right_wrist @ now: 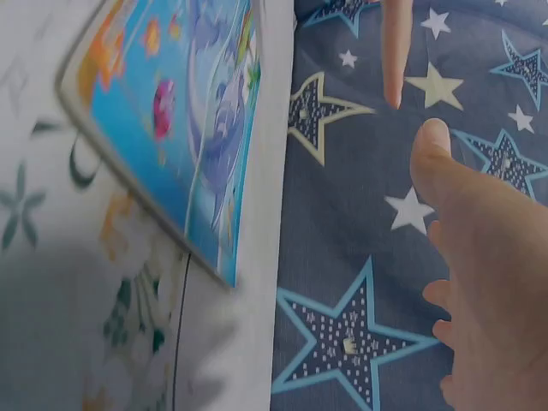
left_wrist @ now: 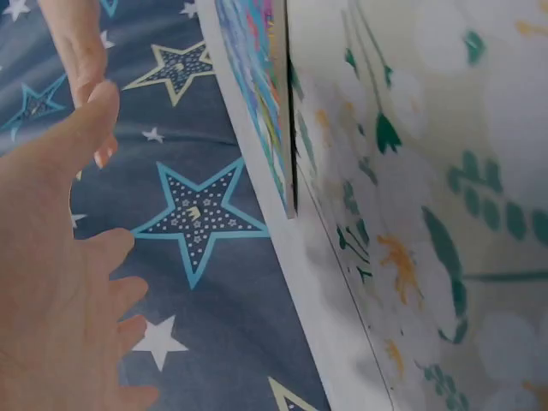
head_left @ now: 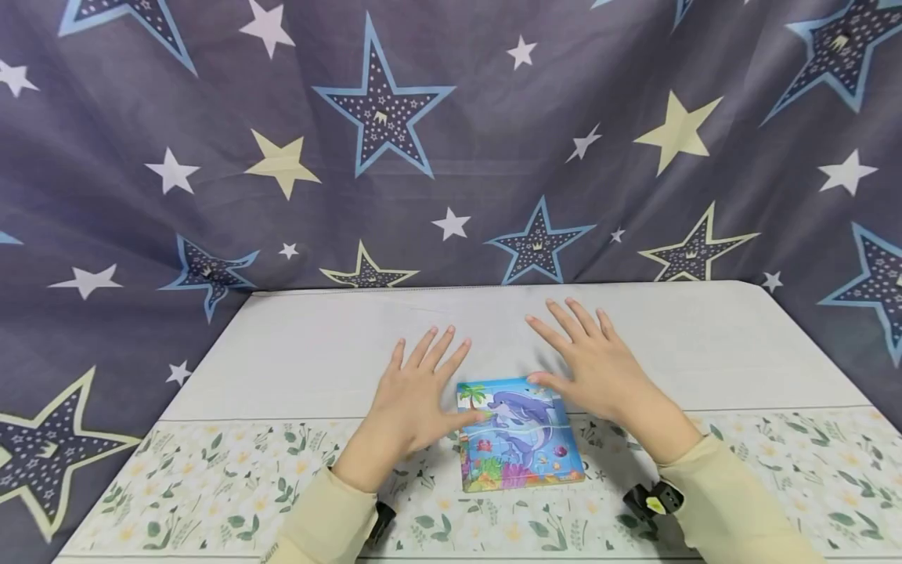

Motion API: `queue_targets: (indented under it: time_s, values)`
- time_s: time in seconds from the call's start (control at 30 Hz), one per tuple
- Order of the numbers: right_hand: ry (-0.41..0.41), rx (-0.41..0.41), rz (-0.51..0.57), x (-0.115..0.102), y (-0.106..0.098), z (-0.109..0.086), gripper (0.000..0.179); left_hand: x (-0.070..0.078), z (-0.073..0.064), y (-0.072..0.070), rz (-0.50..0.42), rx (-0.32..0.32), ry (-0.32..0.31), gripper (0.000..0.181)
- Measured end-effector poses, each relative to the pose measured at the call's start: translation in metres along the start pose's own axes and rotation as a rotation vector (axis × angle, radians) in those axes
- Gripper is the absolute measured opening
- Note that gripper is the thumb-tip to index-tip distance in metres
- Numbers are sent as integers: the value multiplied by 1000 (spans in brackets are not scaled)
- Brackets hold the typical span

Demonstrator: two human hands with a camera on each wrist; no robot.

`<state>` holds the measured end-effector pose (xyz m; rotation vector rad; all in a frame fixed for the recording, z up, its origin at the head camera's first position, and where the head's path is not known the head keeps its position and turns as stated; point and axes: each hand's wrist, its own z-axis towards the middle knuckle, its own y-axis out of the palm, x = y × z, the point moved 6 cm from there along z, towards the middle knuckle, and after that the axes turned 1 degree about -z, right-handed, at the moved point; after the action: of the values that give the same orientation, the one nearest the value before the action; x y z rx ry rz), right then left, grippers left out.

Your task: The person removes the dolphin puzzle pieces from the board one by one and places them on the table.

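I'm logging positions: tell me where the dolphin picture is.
In the head view, the dolphin picture lies on the table in the lower half, just right of centre, between the left grip and right grip.

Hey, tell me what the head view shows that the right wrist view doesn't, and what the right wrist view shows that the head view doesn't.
Only the head view: the left sleeve, the right sleeve and the black gadgets at the wrists.

Only the right wrist view: a close, low look along the pale side edge of the dolphin picture.

Both: that picture, the right hand, at least part of the left hand, the starry cloth and the flowery table cover.
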<state>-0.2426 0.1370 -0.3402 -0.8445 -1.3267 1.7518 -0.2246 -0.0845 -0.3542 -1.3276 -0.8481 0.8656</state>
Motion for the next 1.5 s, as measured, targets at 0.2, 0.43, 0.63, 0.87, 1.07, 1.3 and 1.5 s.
queue_targets:
  time_s: [0.2,0.43,0.63,0.87,1.07,1.3,1.5]
  values:
    - [-34,-9,29,-14,4,2,82,1,-1,11,-92,-65,27,102]
    - [-72,-4,38,-27,12,3,82,-9,-6,25,-180,-161,-2,106]
    - [-107,-40,64,-37,18,5,81,-13,-3,30,-311,-203,-16,103]
    - [-140,-83,122,-50,23,8,81,-14,-1,31,-376,-229,-32,103]
    - [-150,-131,159,-54,32,7,79,-8,-2,31,-376,-239,-12,106]
    - [-177,-160,183,-60,37,13,78,-9,-3,35,-367,-248,-32,107]
    - [-213,-179,229,-64,39,19,74,-11,0,37,-395,-257,2,107]
